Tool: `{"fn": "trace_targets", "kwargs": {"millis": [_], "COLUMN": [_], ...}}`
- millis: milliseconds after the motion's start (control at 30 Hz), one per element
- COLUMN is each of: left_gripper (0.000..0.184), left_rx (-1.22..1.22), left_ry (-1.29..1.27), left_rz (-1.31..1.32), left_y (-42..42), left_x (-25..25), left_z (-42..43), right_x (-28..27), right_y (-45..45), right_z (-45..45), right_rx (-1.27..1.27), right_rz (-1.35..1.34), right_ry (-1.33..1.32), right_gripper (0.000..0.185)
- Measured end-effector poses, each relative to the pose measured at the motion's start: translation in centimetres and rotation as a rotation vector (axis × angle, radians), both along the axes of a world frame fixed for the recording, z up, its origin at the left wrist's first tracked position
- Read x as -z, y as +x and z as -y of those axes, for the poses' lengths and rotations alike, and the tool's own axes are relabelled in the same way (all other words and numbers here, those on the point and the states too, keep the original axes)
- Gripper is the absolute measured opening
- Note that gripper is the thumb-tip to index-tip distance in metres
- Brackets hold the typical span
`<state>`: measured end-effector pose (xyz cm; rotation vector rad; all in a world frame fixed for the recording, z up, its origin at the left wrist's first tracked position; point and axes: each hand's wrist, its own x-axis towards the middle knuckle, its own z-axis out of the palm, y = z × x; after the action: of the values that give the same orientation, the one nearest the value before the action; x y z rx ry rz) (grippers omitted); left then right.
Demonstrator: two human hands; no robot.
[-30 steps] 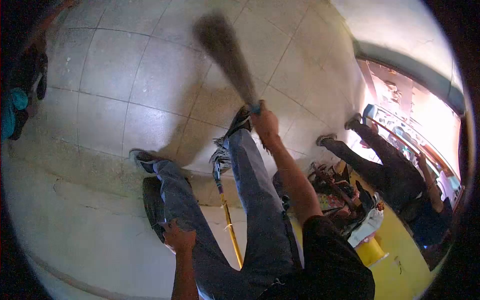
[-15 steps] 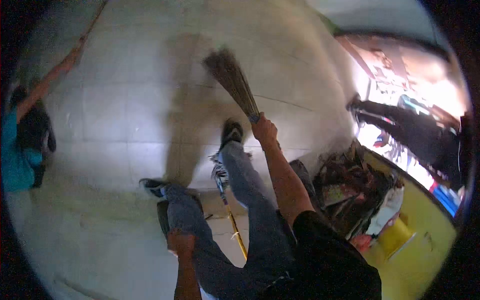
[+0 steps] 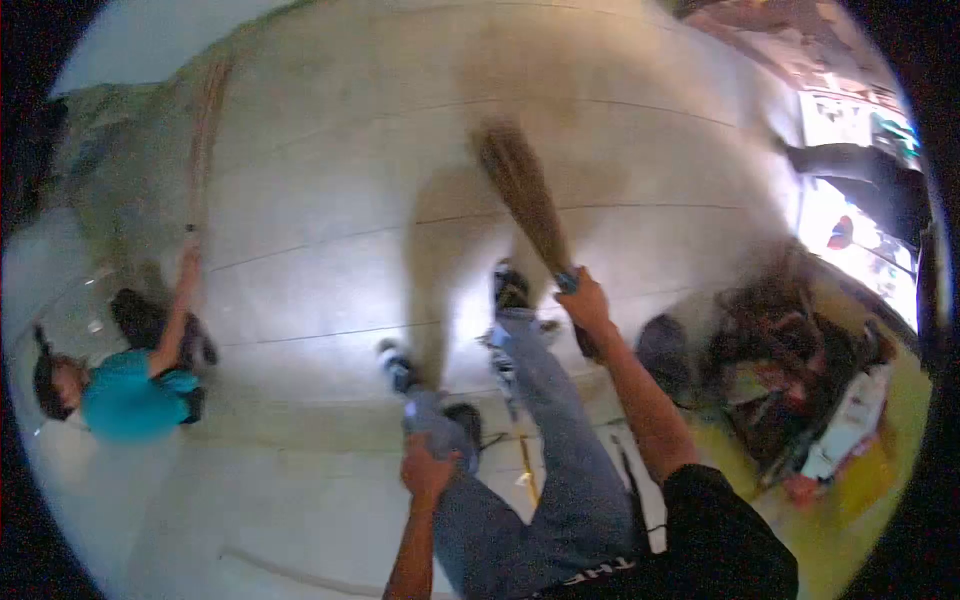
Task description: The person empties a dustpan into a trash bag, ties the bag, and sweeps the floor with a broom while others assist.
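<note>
A short-handled, bundled-bristle hand broom [image 3: 525, 195] is gripped at its handle by my right hand [image 3: 585, 303]. Its bristles point up and left over the pale tiled floor [image 3: 330, 215], smeared by motion. I cannot tell whether the tips touch the tiles. On my bent left knee rests my left hand [image 3: 428, 468], its thumb apart from the fingers and nothing visible in it. Behind my legs, a yellow stick [image 3: 527, 470] with a dark and white frayed head lies partly hidden by my right leg.
At far left, a person in a teal top [image 3: 135, 395] crouches, arm stretched toward a long thin pole [image 3: 207, 140]. To my right sits a pile of dark mixed items [image 3: 770, 350] on a yellow surface [image 3: 850, 510]. Another person's dark-clothed legs [image 3: 870, 170] show by the bright doorway.
My view has shifted, so the scene sits differently. The broom is still in my right hand. My left hand stays by my knee, and more of the teal-clad person shows.
</note>
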<state>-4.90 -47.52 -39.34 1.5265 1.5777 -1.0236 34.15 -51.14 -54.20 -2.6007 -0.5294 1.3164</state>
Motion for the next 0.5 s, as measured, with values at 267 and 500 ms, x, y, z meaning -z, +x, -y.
{"fn": "trace_targets", "kwargs": {"millis": [267,500], "left_gripper": [0.093,0.070], "left_rx": [0.083,0.152], "left_ry": [-0.073,-0.033], "left_rz": [0.040,0.072], "left_y": [11.3,11.4], "left_x": [-2.1,1.8], "left_z": [-7.4,-14.2], "right_x": [0.8,1.6], "right_y": [-5.8,-9.4], "right_z": [-8.8,-23.7], "right_rx": [-0.034,0.100], "right_rz": [0.049,0.100], "right_ry": [0.210,0.373], "right_gripper": [0.046,0.045]}}
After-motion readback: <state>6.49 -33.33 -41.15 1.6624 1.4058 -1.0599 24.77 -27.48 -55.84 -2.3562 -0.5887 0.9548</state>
